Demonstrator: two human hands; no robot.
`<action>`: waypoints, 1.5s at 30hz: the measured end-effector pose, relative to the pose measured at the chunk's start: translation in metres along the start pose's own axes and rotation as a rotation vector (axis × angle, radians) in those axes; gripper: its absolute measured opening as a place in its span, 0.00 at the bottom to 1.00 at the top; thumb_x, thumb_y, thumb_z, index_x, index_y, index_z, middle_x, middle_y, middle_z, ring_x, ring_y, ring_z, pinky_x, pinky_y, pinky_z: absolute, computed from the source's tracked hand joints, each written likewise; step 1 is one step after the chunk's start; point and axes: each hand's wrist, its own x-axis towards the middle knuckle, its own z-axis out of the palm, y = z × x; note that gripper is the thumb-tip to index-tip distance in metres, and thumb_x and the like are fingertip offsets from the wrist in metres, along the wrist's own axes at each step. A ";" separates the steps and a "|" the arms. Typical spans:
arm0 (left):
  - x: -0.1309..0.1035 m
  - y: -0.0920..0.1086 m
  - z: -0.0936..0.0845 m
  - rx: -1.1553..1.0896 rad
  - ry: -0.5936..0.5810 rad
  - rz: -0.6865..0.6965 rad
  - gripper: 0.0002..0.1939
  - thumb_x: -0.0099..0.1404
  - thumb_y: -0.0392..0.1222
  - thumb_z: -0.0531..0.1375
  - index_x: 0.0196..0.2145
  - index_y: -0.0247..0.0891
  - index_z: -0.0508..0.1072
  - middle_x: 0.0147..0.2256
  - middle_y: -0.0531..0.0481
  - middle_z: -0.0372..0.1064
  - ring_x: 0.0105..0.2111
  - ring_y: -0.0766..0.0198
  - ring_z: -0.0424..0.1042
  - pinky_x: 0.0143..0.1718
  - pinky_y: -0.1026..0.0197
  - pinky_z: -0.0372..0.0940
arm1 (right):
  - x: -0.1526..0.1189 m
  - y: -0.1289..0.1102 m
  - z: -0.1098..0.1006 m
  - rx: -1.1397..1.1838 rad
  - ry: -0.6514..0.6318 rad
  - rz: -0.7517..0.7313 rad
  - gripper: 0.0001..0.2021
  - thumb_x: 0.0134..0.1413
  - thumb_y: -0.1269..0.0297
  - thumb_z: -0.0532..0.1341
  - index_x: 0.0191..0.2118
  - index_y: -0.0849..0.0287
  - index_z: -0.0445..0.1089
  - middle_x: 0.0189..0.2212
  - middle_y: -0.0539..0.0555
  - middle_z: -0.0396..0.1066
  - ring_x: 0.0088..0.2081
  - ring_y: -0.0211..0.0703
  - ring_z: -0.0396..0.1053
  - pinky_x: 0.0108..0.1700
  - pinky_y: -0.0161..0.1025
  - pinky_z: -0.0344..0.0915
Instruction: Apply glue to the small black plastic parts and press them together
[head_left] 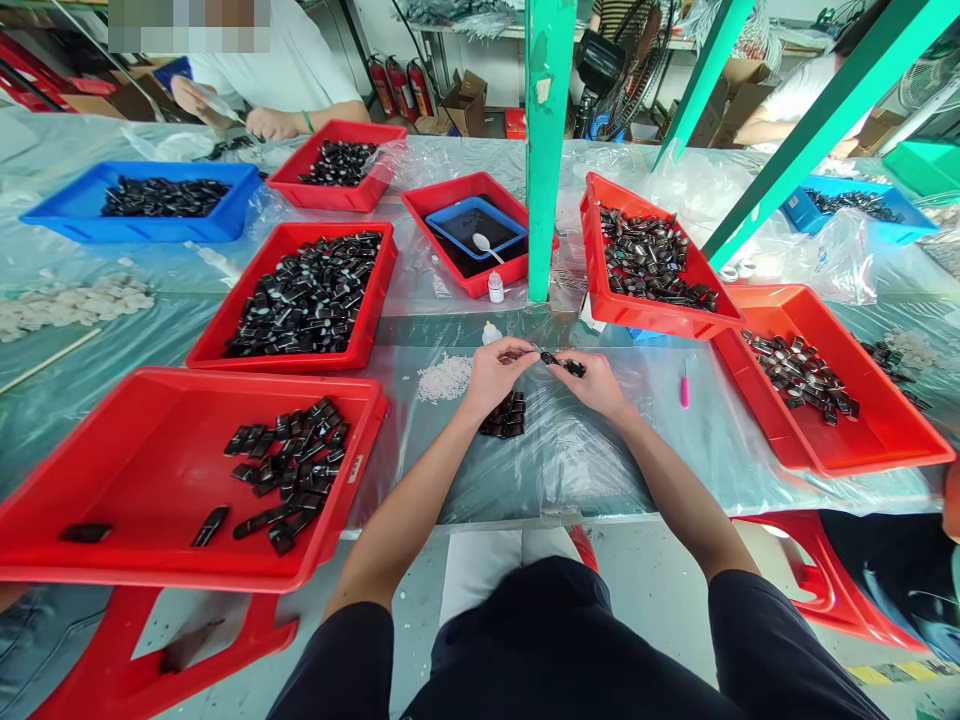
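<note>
Over the plastic-covered table, my right hand (592, 382) is closed on a small black part (571, 367), which points toward my other hand. My left hand (496, 372) is closed in a pinch at the left end of that part; what its fingertips hold is too small to make out. Just below my left hand lies a group of black parts (507, 416) on the table. A pile of small white pieces (445, 378) is to the left of my left hand. Behind the hands stands a small white bottle (491, 333).
Red trays of black parts stand at left (289, 370) and right (885, 440). A green post (541, 150) rises behind my hands. A pink-handled tool (685, 391) lies to the right. Across the table sits a person (277, 60) in white.
</note>
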 end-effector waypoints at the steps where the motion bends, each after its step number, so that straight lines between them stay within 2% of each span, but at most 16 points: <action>1: 0.000 0.000 0.000 0.006 0.002 0.005 0.13 0.57 0.50 0.71 0.33 0.38 0.82 0.33 0.47 0.80 0.32 0.63 0.74 0.32 0.61 0.68 | 0.000 0.000 0.000 0.001 0.001 0.001 0.19 0.63 0.46 0.61 0.40 0.58 0.79 0.38 0.54 0.81 0.35 0.44 0.72 0.41 0.41 0.65; 7: -0.001 0.000 -0.001 0.048 -0.047 0.021 0.13 0.62 0.50 0.67 0.38 0.39 0.84 0.38 0.46 0.81 0.26 0.67 0.70 0.27 0.62 0.64 | 0.000 0.000 0.000 -0.006 -0.016 -0.013 0.19 0.64 0.47 0.60 0.41 0.57 0.79 0.38 0.54 0.81 0.34 0.44 0.70 0.40 0.40 0.64; 12: 0.000 -0.001 -0.002 0.123 -0.061 0.068 0.11 0.64 0.48 0.64 0.38 0.40 0.83 0.40 0.45 0.82 0.36 0.61 0.76 0.34 0.60 0.67 | 0.000 0.001 0.001 -0.020 -0.022 -0.010 0.21 0.64 0.44 0.60 0.42 0.57 0.80 0.40 0.55 0.81 0.33 0.43 0.70 0.38 0.40 0.65; 17: 0.002 0.000 -0.005 0.145 -0.128 0.089 0.10 0.66 0.48 0.64 0.37 0.41 0.82 0.40 0.46 0.80 0.38 0.60 0.75 0.31 0.61 0.63 | 0.000 0.000 0.000 -0.013 -0.043 -0.021 0.20 0.64 0.45 0.61 0.42 0.57 0.80 0.41 0.55 0.81 0.35 0.44 0.72 0.40 0.40 0.65; 21: 0.002 0.000 -0.007 0.109 -0.174 0.051 0.11 0.66 0.49 0.64 0.37 0.40 0.82 0.42 0.44 0.79 0.38 0.60 0.75 0.32 0.61 0.64 | -0.001 -0.002 -0.001 0.006 -0.063 -0.035 0.19 0.64 0.47 0.61 0.42 0.58 0.80 0.40 0.55 0.81 0.36 0.45 0.73 0.40 0.40 0.66; 27: 0.003 0.001 -0.008 0.040 -0.218 -0.005 0.13 0.64 0.51 0.65 0.37 0.39 0.82 0.43 0.44 0.80 0.42 0.58 0.76 0.40 0.59 0.68 | -0.001 -0.001 -0.001 -0.016 -0.061 -0.039 0.18 0.64 0.48 0.61 0.43 0.56 0.80 0.41 0.55 0.81 0.36 0.46 0.73 0.40 0.41 0.66; 32: 0.003 0.001 -0.008 0.026 -0.218 -0.023 0.12 0.63 0.50 0.66 0.37 0.39 0.82 0.43 0.43 0.81 0.42 0.58 0.76 0.41 0.59 0.68 | -0.001 0.001 -0.001 -0.038 -0.060 -0.072 0.16 0.65 0.50 0.61 0.43 0.56 0.81 0.40 0.55 0.82 0.36 0.47 0.75 0.40 0.41 0.66; 41: 0.003 0.002 -0.010 -0.070 -0.297 -0.100 0.17 0.59 0.53 0.69 0.39 0.37 0.81 0.41 0.44 0.80 0.42 0.57 0.76 0.47 0.56 0.68 | -0.002 0.003 0.001 -0.135 -0.048 -0.136 0.14 0.66 0.56 0.61 0.44 0.57 0.82 0.44 0.57 0.83 0.41 0.50 0.79 0.43 0.41 0.69; 45: 0.004 0.002 -0.011 -0.083 -0.310 -0.112 0.17 0.57 0.53 0.70 0.37 0.37 0.81 0.40 0.45 0.80 0.41 0.58 0.75 0.44 0.57 0.67 | -0.004 0.005 0.000 -0.161 -0.052 -0.173 0.13 0.67 0.56 0.61 0.44 0.55 0.82 0.44 0.57 0.83 0.41 0.50 0.79 0.41 0.41 0.69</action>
